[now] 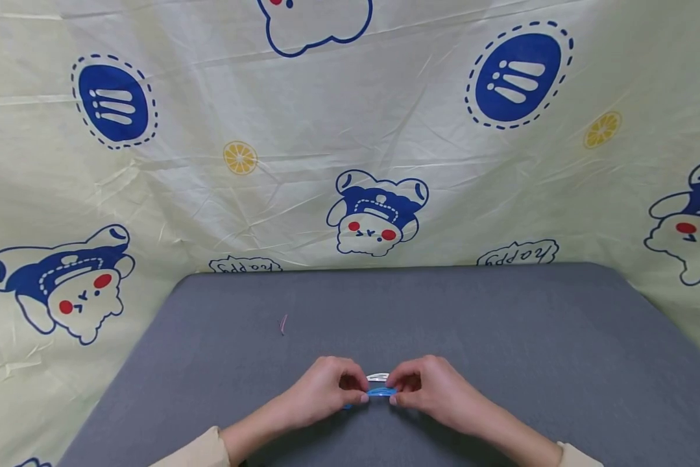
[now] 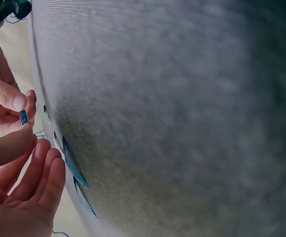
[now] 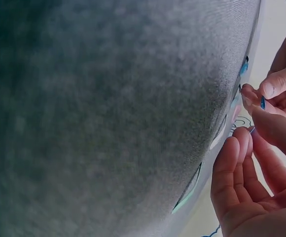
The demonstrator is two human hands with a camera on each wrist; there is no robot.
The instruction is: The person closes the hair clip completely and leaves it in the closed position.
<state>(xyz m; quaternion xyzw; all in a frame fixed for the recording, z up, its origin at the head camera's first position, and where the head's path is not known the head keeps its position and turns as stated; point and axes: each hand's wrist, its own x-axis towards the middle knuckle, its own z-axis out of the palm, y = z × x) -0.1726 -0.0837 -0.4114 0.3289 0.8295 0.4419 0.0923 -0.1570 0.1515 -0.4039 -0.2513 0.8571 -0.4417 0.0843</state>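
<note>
A blue snap hair clip (image 1: 381,392) is stretched between both hands just above the table. My left hand (image 1: 325,394) pinches its left end with thumb and fingers, and my right hand (image 1: 437,393) pinches the right end. Only a short blue part of the clip (image 2: 23,117) shows between the fingertips in the left wrist view. Behind it, between the hands, lies a whitish snap clip (image 1: 377,377). Under the left hand a bit of another blue item (image 1: 347,407) peeks out, mostly hidden.
A thin pinkish clip (image 1: 283,324) lies farther back on the grey table (image 1: 501,324). Blue clips (image 2: 74,163) lie by the left hand. A white clip (image 3: 219,133) and a mint-green clip (image 3: 187,192) lie near the right hand. A printed curtain (image 1: 303,117) hangs behind.
</note>
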